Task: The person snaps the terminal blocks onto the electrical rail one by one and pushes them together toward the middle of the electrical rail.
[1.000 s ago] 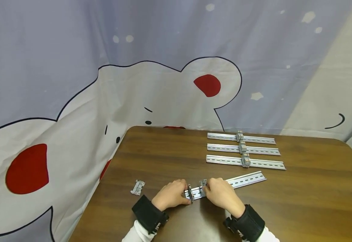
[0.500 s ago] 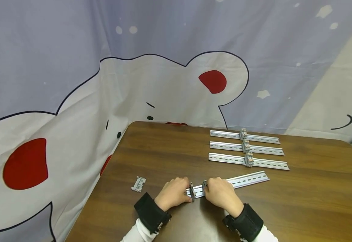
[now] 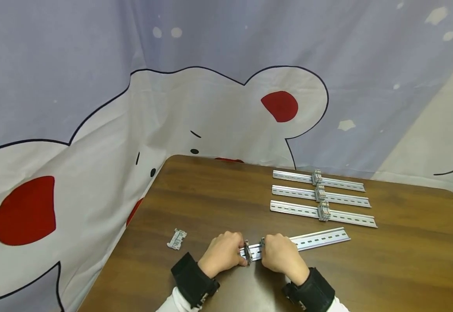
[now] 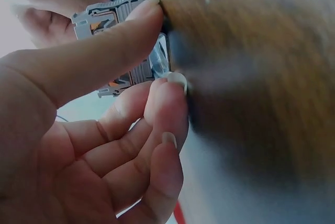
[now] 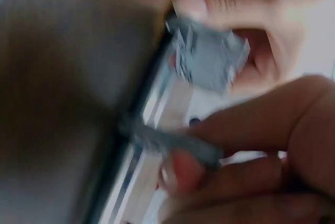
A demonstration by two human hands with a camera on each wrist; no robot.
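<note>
- Left hand [image 3: 223, 252]: rests on the bench [image 3: 406, 260] at the near-left end of a DIN rail [image 3: 312, 239]; thumb and fingers [image 4: 104, 51] curled round a grey terminal block [image 3: 247, 250] seated on that rail. The left wrist view shows the thumb pressed on the block's top edge and a fingertip against its lower side.
- Right hand [image 3: 279, 255]: just right of the left hand, fingers curled round a second grey terminal block [image 3: 262, 242] on the same rail. The right wrist view is blurred; it shows a grey block [image 5: 209, 59] over the rail's slotted face, with fingers closed about it.
- DIN rail in hand: silver, slotted, lying flat and slightly askew near the front edge of the bench; its left end lies between the two hands, its right end runs free toward the right.
- The two blocks stand close together on the rail, a short bare stretch of rail between them.
- Loose terminal block [image 3: 177, 239]: grey, lying on its side on the bench, left of the left hand, apart from it.
- Three further DIN rails [image 3: 320, 197]: laid parallel farther back on the bench, each carrying a small cluster of terminal blocks [image 3: 323, 211] near its middle.
- Black wrist bands [image 3: 192, 274] on both forearms.
- Backdrop: a printed cloth [image 3: 94, 130], lilac with a white bear and red patches.
</note>
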